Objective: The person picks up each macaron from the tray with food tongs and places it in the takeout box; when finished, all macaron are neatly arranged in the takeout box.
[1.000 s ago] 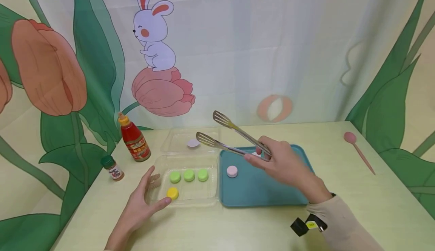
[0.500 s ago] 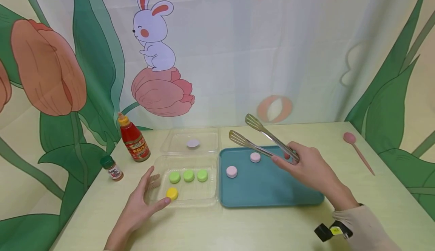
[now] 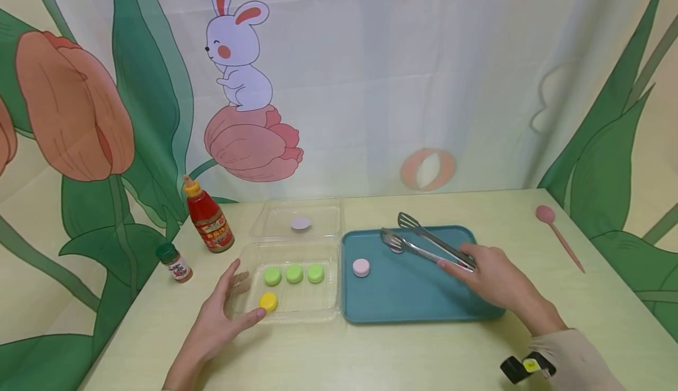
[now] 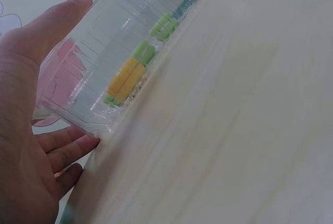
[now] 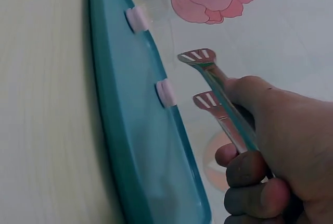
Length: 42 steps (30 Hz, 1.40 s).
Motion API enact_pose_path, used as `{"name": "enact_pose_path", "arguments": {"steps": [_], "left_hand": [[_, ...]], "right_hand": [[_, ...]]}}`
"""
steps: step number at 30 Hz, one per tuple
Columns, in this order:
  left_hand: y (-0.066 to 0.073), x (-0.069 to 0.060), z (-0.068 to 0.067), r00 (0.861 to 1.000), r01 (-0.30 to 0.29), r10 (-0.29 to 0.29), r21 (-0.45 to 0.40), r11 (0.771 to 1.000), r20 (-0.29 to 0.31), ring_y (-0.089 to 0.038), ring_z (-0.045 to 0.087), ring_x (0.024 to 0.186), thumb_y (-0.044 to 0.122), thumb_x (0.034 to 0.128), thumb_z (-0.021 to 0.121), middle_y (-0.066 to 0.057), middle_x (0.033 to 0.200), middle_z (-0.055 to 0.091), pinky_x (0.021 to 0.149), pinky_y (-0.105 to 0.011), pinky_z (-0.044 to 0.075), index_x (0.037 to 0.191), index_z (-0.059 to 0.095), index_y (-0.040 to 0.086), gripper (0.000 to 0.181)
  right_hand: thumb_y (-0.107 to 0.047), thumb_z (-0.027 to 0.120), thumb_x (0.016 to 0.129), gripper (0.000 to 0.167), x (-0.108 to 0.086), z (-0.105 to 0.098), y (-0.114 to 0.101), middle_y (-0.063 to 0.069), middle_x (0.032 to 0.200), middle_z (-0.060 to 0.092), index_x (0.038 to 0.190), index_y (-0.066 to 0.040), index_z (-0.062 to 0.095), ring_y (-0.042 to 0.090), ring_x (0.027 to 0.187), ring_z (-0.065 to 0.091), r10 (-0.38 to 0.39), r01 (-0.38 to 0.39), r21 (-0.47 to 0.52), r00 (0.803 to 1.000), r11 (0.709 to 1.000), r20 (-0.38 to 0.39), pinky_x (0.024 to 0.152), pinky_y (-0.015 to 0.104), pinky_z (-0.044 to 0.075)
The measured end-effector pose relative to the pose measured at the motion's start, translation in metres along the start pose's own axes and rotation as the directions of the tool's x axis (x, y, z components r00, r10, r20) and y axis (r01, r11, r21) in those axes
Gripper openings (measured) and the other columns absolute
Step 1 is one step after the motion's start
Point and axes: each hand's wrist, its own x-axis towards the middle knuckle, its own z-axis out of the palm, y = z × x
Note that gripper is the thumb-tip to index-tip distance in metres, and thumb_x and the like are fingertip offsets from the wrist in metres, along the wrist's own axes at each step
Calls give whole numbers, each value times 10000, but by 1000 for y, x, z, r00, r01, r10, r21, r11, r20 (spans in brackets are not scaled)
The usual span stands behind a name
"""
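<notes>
Cloth backdrop (image 3: pixel 371 96) fills the rear, w/ a printed rabbit (image 3: pixel 243 85) btwn 10 & 11 o'clock from head-view ctr; pale yellow table (image 3: pixel 402 355) takes up most of the lower part. Teal tray (image 3: pixel 413 302) lies flat btwn 4 & 5 o'clock, w/ a clear plastic container (image 3: pixel 309 301) just beside it at its 9. Clear lid (image 3: pixel 323 214) lies at the container's 12, a small pale oval piece (image 3: pixel 301 224) on it. R. hand (image 3: pixel 500 276) is at the tray's 3 o'clock, fingers curled round the handle end of metal tongs. L. hand (image 3: pixel 218 317) is at the container's 8 o'clock, thumb & fingers spread loosely about its corner, gripping nothing; can't tell exactly which fingers touch it. Tongs (image 3: pixel 439 241) hang over the tray, arms apart, slotted ends pointing approx. 10 o'clock. Red sauce bottle (image 3: pixel 213 220) stands btwn 8 & 9, pink spoon (image 3: pixel 562 239) lies btwn 3 & 4, green-capped jar (image 3: pixel 176 263) stands at 8. Smallest: 3 green macarons (image 3: pixel 294 274) in a row across the container, 1 yellow macaron (image 3: pixel 268 302) btwn its 7 & 8 o'clock, near the L. thumb; 2 pink macarons (image 3: pixel 361 268) on the tray, at its 9 and btwn 10 & 11. The latter is partly covered by a tong end in head view; right wrist view shows it clear of both ends.
</notes>
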Motion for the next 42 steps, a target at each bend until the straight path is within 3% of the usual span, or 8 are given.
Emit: {"name": "enact_pose_path", "arguments": {"steps": [10,19,33,42], "left_hand": [[0,0,0,1000,25,-25,-5,1000,11,-455,314,1661,549,908,910,-151,1782,395,1301,-804,154,1805,57,332,1257],[-1,1,0,1000,26,-26,-7,1000,9,-452,320,1659,558,905,909,-144,1781,399,1295,-813,154,1806,59,329,1259],[-1,0,0,1000,8,-8,-15,1000,9,-454,337,1651,540,908,913,-153,1775,405,1297,-807,164,1806,68,310,1255],[0,0,0,1000,28,-28,-8,1000,14,-458,298,1666,554,911,905,-148,1787,387,1293,-817,152,1806,52,322,1258]], "right_hand": [[-535,697,1085,450,5,9,13,-43,711,405,908,-125,644,138,666,461,-3,5,-32,997,999,77,589,297,346],[-476,703,1097,435,7,9,14,-35,744,493,1071,-45,755,145,726,514,-39,44,-63,996,997,86,652,325,410],[-405,715,1101,319,5,11,13,-60,699,455,995,-104,720,101,651,474,-96,100,-50,992,994,77,591,273,380],[-420,694,1113,325,5,10,12,-74,681,433,945,-142,696,82,620,449,-123,125,-36,991,992,51,565,260,362]]}}
